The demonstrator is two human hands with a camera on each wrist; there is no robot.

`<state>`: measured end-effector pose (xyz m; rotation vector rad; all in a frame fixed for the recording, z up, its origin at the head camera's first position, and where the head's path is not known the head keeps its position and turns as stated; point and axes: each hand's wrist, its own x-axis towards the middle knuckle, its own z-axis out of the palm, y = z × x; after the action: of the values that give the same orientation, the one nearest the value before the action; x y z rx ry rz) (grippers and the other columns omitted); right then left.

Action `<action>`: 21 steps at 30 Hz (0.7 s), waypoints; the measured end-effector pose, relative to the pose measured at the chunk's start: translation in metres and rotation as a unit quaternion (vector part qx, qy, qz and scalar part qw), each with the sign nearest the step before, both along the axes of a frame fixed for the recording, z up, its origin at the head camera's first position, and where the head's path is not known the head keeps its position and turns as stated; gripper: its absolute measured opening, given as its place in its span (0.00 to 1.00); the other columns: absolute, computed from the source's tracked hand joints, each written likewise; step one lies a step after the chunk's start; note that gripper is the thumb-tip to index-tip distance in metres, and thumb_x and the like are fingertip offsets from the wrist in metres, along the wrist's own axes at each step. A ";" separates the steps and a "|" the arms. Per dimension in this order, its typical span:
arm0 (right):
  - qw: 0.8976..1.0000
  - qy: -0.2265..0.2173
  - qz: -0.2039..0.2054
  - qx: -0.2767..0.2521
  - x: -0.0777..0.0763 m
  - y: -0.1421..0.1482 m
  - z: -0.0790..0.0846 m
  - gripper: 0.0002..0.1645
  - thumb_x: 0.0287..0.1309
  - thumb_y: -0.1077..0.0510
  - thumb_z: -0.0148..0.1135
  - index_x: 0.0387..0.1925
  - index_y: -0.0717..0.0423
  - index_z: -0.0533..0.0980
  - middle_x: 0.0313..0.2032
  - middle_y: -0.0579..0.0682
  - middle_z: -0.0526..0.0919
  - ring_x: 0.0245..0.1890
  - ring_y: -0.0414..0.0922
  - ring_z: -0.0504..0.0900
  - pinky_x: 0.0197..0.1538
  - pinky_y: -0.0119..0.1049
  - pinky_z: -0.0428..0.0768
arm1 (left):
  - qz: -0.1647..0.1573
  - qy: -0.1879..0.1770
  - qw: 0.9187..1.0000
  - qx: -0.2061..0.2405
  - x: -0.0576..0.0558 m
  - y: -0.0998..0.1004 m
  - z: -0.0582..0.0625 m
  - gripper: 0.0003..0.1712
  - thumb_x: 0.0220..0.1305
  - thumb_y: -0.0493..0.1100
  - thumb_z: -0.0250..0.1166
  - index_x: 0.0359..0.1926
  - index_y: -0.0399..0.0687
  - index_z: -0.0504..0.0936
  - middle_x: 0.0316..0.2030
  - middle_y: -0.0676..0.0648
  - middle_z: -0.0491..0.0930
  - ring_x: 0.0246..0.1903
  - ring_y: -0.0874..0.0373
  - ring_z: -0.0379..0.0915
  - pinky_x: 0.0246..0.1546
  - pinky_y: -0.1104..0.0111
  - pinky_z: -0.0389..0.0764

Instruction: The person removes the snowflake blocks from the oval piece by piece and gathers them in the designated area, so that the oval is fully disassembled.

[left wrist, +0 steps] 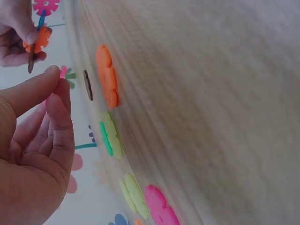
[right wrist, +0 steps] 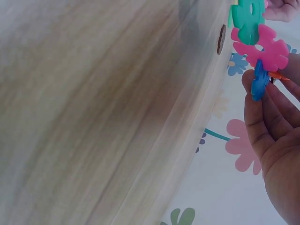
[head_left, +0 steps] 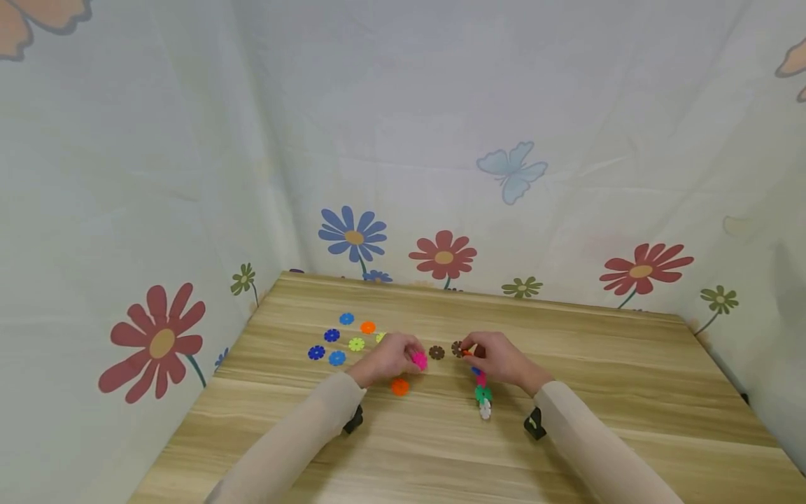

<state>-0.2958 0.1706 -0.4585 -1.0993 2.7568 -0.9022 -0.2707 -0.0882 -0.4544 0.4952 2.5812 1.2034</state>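
In the head view my left hand [head_left: 389,358] pinches a pink flower-shaped plastic disc [head_left: 420,360] between thumb and fingers. My right hand [head_left: 502,360] grips a chain of interlocking discs. At the chain's near end are a white disc [head_left: 485,409] and a green disc [head_left: 483,394]. The right wrist view shows its pink disc [right wrist: 269,49] joined to a blue disc [right wrist: 259,82] at my fingers. An orange disc [left wrist: 41,40] and a brown disc [head_left: 457,348] form the end facing my left hand. The pinched disc is mostly hidden in the left wrist view.
Between the hands a loose brown disc [head_left: 436,352] lies on the wooden table [head_left: 428,455]. An orange disc [head_left: 399,387] lies nearer. Loose blue discs [head_left: 331,335], a yellow-green disc [head_left: 356,344] and another orange disc [head_left: 368,327] spread left. A flowered curtain [head_left: 403,140] stands behind.
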 end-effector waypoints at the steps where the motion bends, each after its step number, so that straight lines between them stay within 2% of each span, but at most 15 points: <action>1: 1.000 0.000 0.000 0.000 0.000 0.000 0.000 0.07 0.59 0.59 0.64 0.40 0.52 0.78 0.32 0.40 0.79 0.24 0.36 0.75 0.29 0.30 0.76 | -0.005 0.003 1.000 -0.002 0.000 0.001 -0.001 0.13 0.53 0.34 0.71 0.41 0.42 0.82 0.31 0.50 0.79 0.31 0.58 0.73 0.33 0.69 0.77; 6: 1.000 0.004 0.003 -0.002 -0.002 0.000 -0.002 0.07 0.58 0.59 0.65 0.40 0.52 0.78 0.33 0.40 0.79 0.25 0.36 0.75 0.29 0.30 0.76 | -0.018 0.014 1.000 -0.013 -0.001 0.005 -0.005 0.11 0.52 0.35 0.72 0.38 0.43 0.83 0.28 0.52 0.78 0.29 0.60 0.74 0.32 0.71 0.77; 14: 1.000 0.007 0.000 -0.007 -0.002 -0.001 -0.005 0.07 0.57 0.60 0.65 0.39 0.51 0.78 0.33 0.40 0.80 0.26 0.36 0.76 0.29 0.30 0.77 | -0.036 0.050 0.994 -0.090 0.000 0.014 -0.015 0.15 0.49 0.38 0.74 0.40 0.43 0.83 0.26 0.55 0.79 0.28 0.65 0.73 0.32 0.73 0.75; 21: 1.000 0.020 0.016 -0.018 -0.004 -0.001 -0.005 0.07 0.56 0.60 0.66 0.38 0.53 0.78 0.33 0.42 0.80 0.25 0.37 0.76 0.29 0.29 0.76 | -0.049 0.053 0.992 -0.106 -0.001 0.016 -0.016 0.17 0.48 0.38 0.75 0.41 0.43 0.83 0.27 0.55 0.79 0.28 0.65 0.74 0.33 0.73 0.75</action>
<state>-0.2994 0.1692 -0.4637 -1.1769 2.7551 -0.9408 -0.2719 -0.0721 -0.4705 0.6471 2.6975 0.8810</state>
